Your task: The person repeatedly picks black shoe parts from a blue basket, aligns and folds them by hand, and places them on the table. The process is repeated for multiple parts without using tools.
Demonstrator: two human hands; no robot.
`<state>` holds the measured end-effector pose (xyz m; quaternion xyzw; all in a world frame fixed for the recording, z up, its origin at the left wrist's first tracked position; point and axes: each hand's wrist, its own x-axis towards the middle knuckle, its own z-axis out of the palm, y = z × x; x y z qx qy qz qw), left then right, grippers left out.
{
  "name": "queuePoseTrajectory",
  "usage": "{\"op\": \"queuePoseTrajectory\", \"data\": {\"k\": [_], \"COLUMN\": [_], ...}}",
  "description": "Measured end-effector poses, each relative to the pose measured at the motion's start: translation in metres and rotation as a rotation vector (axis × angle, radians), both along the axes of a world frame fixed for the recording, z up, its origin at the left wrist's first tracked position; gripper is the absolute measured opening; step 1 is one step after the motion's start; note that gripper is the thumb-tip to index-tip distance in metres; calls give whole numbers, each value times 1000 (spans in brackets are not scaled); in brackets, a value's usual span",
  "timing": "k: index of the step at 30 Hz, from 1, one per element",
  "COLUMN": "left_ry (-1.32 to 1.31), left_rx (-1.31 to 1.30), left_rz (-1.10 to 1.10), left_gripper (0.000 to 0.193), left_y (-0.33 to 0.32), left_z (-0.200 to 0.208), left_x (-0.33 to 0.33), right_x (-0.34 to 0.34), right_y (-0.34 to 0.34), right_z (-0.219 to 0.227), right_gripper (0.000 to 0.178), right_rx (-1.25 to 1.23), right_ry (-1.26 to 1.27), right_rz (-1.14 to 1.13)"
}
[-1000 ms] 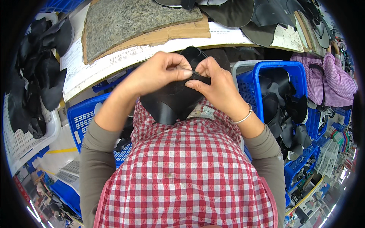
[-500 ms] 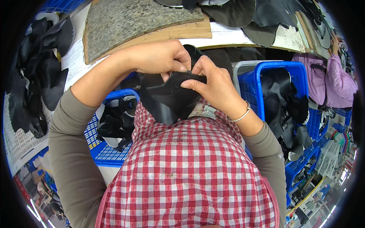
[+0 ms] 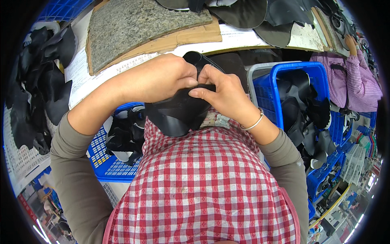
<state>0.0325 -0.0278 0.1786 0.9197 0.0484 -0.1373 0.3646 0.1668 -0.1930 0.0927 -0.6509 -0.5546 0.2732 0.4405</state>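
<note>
Between my hands is a black leather shoe upper [image 3: 174, 118], its smooth rounded part hanging down over my checked apron [image 3: 187, 175]. My left hand [image 3: 168, 78] is closed, pinching the piece's upper edge from above. Opposite it, my right hand [image 3: 227, 92] grips the same edge between thumb and bent fingers, the thumb lying on the near side. The two hands almost touch at the edge. A curved black loop of the upper rises behind my fingertips. My left fingertips are partly hidden.
Ahead, a stone slab [image 3: 146, 30] lies on cardboard on the white worktable [image 3: 239, 36], beside black pieces [image 3: 248, 14]. Blue baskets [image 3: 300, 67] of black parts stand right and lower left. A white crate [image 3: 24, 166] with more pieces is at left. A co-worker's checked sleeve [image 3: 359, 77] shows at far right.
My left hand has lowered and turned more over the upper, with its forearm dropping too. Both hands keep hold of the edge, and the upper has shifted slightly left and down.
</note>
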Motion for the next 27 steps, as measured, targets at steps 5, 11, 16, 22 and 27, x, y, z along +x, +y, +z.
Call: {"op": "queuePoseTrajectory", "data": {"k": [5, 11, 16, 22, 27], "left_ry": [-405, -621, -535, -168, -230], "left_rx": [621, 75, -254, -450, -838], "left_rz": [-167, 320, 580, 520, 771], "left_gripper": [15, 10, 19, 22, 18], "left_y": [-27, -48, -66, -51, -60], "left_z": [-27, -61, -62, -91, -128], "left_x": [-11, -5, -4, -43, -49], "right_x": [2, 38, 51, 57, 43], "right_y": [-4, -11, -18, -26, -40], "right_z": [-4, 0, 11, 20, 9], "right_gripper": [25, 28, 25, 21, 17], "right_rx": [27, -385, 18, -393, -151], "right_ry": [-20, 336, -256, 47, -187], "right_rz": [-24, 77, 191, 138, 24]}}
